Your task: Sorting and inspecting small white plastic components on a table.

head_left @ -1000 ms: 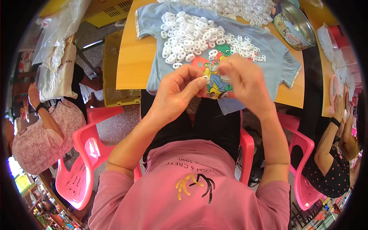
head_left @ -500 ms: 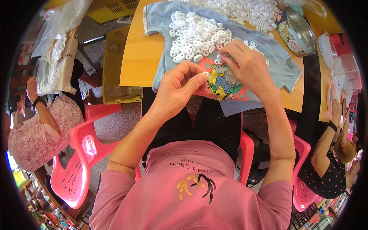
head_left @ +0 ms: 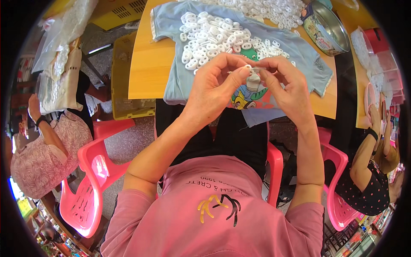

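Over the near part of a pale blue T-shirt my two hands meet, fingertips almost touching. A small white oval plastic piece with a hole is pinched between thumb and forefinger of my left hand. Thumb and fingers of my right hand are closed right beside it; what they grip is too small to make out. Beyond my hands, a pile of white oval two-holed plastic pieces lies on the shirt. A smaller spread of similar pieces lies to its right.
The shirt covers much of a wooden table. A larger white heap sits at the back, with a round metal tin to its right. Yellow crate and pink chair stand left. People sit on both sides.
My right hand has come down from the edge of the pile to meet my left hand. My left hand has moved right and slightly up, still pinching the white piece. The view has shifted slightly.
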The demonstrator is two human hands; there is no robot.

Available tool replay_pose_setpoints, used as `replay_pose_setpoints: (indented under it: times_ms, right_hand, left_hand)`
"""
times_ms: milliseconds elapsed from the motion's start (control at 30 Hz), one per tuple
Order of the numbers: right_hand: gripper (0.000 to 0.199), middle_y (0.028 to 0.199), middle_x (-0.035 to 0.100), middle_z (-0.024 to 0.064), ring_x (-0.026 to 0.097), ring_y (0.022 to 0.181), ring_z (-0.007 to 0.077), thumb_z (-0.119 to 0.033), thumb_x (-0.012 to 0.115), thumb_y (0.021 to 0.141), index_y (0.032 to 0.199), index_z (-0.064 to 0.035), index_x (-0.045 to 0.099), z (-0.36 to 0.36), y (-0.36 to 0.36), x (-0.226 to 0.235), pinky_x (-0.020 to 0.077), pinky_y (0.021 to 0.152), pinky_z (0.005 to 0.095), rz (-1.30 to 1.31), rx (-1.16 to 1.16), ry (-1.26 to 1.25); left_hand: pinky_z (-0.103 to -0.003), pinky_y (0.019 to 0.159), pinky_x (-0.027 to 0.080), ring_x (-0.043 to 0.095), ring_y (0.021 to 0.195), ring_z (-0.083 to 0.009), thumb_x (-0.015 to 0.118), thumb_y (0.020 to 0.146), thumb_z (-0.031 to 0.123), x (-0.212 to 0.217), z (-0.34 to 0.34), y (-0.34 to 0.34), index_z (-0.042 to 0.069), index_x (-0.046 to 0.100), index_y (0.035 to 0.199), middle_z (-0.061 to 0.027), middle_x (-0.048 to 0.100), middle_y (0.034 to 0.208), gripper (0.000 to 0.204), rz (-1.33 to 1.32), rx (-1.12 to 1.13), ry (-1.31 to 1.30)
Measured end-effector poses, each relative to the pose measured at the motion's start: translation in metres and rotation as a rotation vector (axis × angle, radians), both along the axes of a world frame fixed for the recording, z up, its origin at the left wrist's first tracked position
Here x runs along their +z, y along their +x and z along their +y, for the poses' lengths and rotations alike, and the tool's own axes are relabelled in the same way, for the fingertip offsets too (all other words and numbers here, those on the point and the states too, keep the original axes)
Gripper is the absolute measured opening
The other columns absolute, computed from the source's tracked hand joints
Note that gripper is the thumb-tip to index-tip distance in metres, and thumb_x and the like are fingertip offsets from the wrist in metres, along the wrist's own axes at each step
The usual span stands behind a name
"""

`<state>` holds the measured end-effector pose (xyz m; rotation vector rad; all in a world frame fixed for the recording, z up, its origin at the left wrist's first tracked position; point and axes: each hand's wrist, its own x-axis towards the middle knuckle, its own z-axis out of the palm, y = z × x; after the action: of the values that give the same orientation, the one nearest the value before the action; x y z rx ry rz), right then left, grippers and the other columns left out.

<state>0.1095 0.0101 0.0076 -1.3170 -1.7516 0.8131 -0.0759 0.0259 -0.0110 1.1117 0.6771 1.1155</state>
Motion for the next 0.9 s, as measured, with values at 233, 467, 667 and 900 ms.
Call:
replay_pose_setpoints:
  times_ms: [233, 467, 667, 900]
  right_hand:
    - [0.020, 0.089, 0.063, 0.0035, 0.059, 0.076, 0.0086, -0.005, 0.063, 0.091, 0.110, 0.0004, 0.062, -0.010, -0.002, -0.005, 0.0490, 0.068, 0.0228, 0.420, -0.182, -0.094]
    - [0.022, 0.090, 0.065, 0.0034, 0.060, 0.075, 0.0092, -0.010, 0.063, 0.092, 0.112, 0.0002, 0.065, -0.014, 0.001, 0.002, 0.0499, 0.068, 0.0233, 0.437, -0.210, -0.073]
    - [0.024, 0.092, 0.065, 0.0037, 0.060, 0.073, 0.0093, -0.011, 0.061, 0.094, 0.114, 0.0003, 0.065, -0.014, -0.002, 0.001, 0.0483, 0.068, 0.0215, 0.440, -0.205, -0.067]
    - [0.020, 0.093, 0.062, 0.0025, 0.060, 0.073, 0.0083, -0.007, 0.059, 0.094, 0.111, -0.0010, 0.066, -0.016, -0.002, 0.002, 0.0491, 0.066, 0.0204, 0.408, -0.196, -0.044]
  left_hand:
    - [-0.025, 0.076, 0.049, 0.059, 0.085, -0.0084, 0.060, 0.094, 0.016, 0.002, -0.002, 0.014, -0.001, 0.059, 0.102, -0.0048, 0.065, 0.096, 0.018, 0.003, -0.051, -0.047]
    - [-0.025, 0.075, 0.049, 0.060, 0.082, -0.0099, 0.061, 0.094, 0.017, 0.001, 0.001, 0.013, 0.000, 0.058, 0.099, -0.0050, 0.064, 0.088, 0.018, 0.053, -0.072, -0.095]
    - [-0.024, 0.070, 0.047, 0.057, 0.077, -0.0086, 0.061, 0.093, 0.016, 0.005, 0.001, 0.018, 0.000, 0.057, 0.097, -0.0031, 0.062, 0.083, 0.017, 0.085, -0.087, -0.078]
    - [-0.022, 0.062, 0.045, 0.054, 0.070, -0.0063, 0.061, 0.092, 0.014, 0.006, 0.002, 0.017, -0.001, 0.056, 0.094, -0.0014, 0.060, 0.079, 0.015, 0.114, -0.073, -0.091]
